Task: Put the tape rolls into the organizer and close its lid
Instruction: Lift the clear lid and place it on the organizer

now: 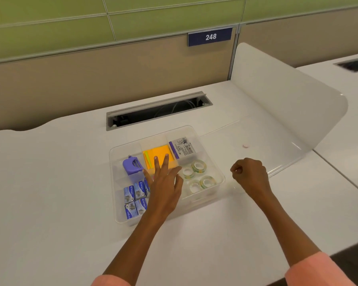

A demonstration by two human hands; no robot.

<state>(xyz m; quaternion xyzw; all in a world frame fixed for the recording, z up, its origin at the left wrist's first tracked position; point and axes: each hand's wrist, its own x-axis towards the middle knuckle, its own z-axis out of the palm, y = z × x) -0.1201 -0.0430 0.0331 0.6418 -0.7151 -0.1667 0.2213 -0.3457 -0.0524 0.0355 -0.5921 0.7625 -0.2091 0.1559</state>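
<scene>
A clear plastic organizer [195, 205] sits on the white desk [50, 182]. Several clear tape rolls [198, 166] lie in its front right compartment. My left hand [163, 180] lies flat, fingers spread, over the middle of the organizer, apparently resting on a transparent lid. It holds nothing. My right hand [249, 175] hovers just right of the organizer in a loose fist, and nothing shows in it.
The organizer also holds a purple stapler-like tool [131, 165], orange sticky notes [157, 152], blue small boxes [132, 200] and a white labelled box [183, 149]. A small pink object [246, 145] lies to the right. An open cable slot [157, 110] is behind, and a curved white divider [277, 112] stands right.
</scene>
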